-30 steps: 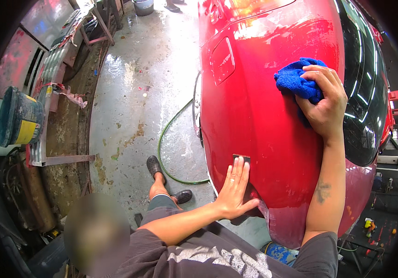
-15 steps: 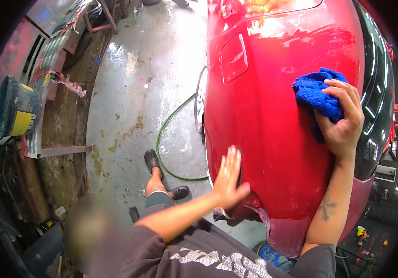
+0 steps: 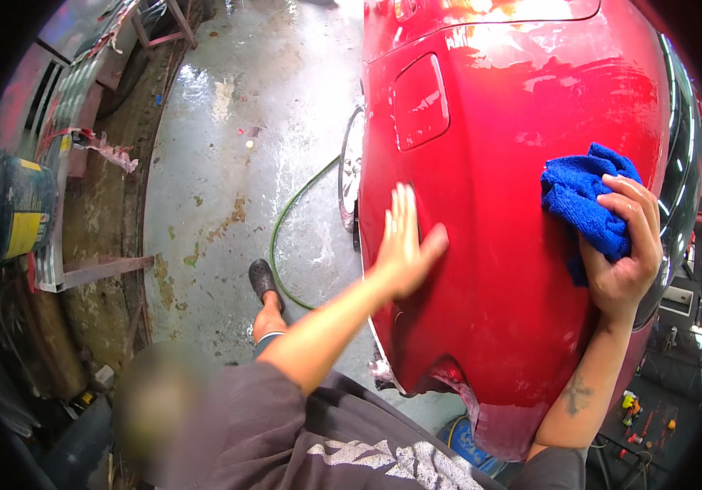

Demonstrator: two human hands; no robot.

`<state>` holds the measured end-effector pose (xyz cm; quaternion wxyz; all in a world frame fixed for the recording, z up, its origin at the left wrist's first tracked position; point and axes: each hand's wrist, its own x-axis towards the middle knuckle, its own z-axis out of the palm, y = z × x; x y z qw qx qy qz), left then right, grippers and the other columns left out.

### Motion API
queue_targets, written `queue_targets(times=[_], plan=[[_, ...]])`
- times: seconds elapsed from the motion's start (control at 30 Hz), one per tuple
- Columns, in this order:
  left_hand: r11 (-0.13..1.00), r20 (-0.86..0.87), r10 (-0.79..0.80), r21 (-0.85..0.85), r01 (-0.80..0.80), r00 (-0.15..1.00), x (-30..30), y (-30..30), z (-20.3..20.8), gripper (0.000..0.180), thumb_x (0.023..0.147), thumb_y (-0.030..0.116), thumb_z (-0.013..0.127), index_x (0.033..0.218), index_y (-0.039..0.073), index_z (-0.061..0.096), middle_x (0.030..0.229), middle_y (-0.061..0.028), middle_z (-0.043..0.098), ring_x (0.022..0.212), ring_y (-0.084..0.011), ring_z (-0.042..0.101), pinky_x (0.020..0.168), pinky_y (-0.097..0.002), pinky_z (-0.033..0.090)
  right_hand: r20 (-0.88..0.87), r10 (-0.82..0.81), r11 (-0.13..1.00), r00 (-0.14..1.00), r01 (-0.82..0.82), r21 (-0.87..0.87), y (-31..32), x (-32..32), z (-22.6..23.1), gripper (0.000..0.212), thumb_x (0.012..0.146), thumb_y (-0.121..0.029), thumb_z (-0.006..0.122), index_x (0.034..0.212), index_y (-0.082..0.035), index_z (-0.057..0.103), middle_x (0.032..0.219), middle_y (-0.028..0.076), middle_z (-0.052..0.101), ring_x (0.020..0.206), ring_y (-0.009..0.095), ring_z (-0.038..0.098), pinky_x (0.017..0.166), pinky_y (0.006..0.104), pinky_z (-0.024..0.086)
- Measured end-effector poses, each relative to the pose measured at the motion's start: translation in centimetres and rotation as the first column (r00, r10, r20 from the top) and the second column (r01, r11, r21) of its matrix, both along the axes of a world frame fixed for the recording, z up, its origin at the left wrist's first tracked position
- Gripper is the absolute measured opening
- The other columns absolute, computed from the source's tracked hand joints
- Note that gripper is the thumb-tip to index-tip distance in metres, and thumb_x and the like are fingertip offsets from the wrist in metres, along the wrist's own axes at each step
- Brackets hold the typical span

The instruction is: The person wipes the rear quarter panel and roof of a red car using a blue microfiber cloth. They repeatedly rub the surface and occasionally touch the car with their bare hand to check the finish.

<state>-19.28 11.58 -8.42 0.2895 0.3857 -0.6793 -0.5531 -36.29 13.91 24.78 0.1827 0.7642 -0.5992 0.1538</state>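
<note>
A red car body panel [image 3: 523, 327] fills the middle, glossy in places and dull along its lower edge. My left hand [image 3: 404, 245] lies flat over the side of the panel, below the square fuel flap [image 3: 422, 102]. Its fingers are stretched out and the thumb stands apart; nothing shows in it. Farther right, my right hand [image 3: 625, 261] grips a crumpled blue microfiber cloth [image 3: 584, 196], bunched against the panel near the dark rear window [image 3: 675, 196]. Part of the cloth is hidden behind my fingers.
A green hose [image 3: 294, 216] curves over the grey floor [image 3: 204, 163] beside the car wheel [image 3: 351, 171]. To the left, a dark bucket [image 3: 20, 208] stands by a metal frame [image 3: 89, 271]. A blue container [image 3: 467, 445] sits below the panel. Small tools [image 3: 633, 416] lie at lower right.
My left hand has slid forward along the panel, toward the fuel flap. The right hand with the cloth sits slightly lower and farther right in view, as the whole view has shifted.
</note>
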Motion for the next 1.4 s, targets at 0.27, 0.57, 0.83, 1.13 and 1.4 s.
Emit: queue_targets(times=[0.27,0.57,0.83,1.13,1.4], plan=[[0.984,-0.001,-0.058,0.167,0.058,0.998,0.4,2.3,2.2,0.106,0.111,0.058,0.05,0.173,-0.006,-0.007,0.182,-0.0316,-0.009,0.17,-0.0449,-0.009,0.136,-0.0574,0.003,0.041,-0.053,0.998,0.998,0.052,0.018,0.0,-0.5,-0.3,0.036,0.072,-0.016,0.089,0.102,-0.003,0.073,0.12,0.016,0.077,0.119,0.039,0.07,0.11,0.0517,0.052],[0.991,0.055,0.081,0.099,-0.086,0.995,-1.7,-4.4,0.8,0.103,0.111,0.059,0.048,0.172,-0.011,0.001,0.182,-0.0322,-0.001,0.171,-0.0399,-0.003,0.138,-0.0519,0.004,0.047,-0.038,0.997,0.998,0.035,0.062,-0.3,0.4,0.3,0.033,0.079,-0.015,0.089,0.105,-0.004,0.073,0.124,0.015,0.076,0.124,0.038,0.069,0.114,0.0516,0.05],[0.984,-0.067,0.133,0.129,-0.124,0.989,-1.6,-8.6,-0.1,0.091,0.113,0.045,0.05,0.173,-0.009,0.007,0.181,-0.0338,0.006,0.171,-0.0434,0.0,0.137,-0.0556,0.004,0.028,-0.025,0.999,0.999,0.024,0.039,-0.7,0.8,0.4,0.036,0.074,-0.016,0.09,0.104,-0.003,0.073,0.121,0.015,0.077,0.119,0.04,0.07,0.111,0.0512,0.052],[0.997,-0.116,0.078,0.027,-0.076,0.99,-1.2,-8.5,-6.4,0.089,0.115,0.051,0.04,0.174,-0.005,0.004,0.183,-0.0286,0.001,0.171,-0.0397,-0.002,0.137,-0.0562,0.002,-0.004,-0.046,0.998,0.999,0.046,0.051,-0.5,0.3,0.1,0.04,0.072,-0.017,0.093,0.102,-0.003,0.07,0.12,0.019,0.076,0.118,0.041,0.071,0.11,0.0539,0.052],[0.991,-0.203,-0.129,-0.068,0.117,0.971,2.1,-0.9,-8.8,0.11,0.104,0.058,0.056,0.176,0.0,-0.002,0.183,-0.0296,-0.003,0.171,-0.0448,-0.005,0.135,-0.0623,0.001,-0.072,-0.113,0.991,0.991,0.117,0.064,0.7,-0.5,-0.3,0.043,0.079,-0.028,0.091,0.105,-0.005,0.067,0.124,0.023,0.075,0.118,0.046,0.07,0.11,0.0622,0.053]])
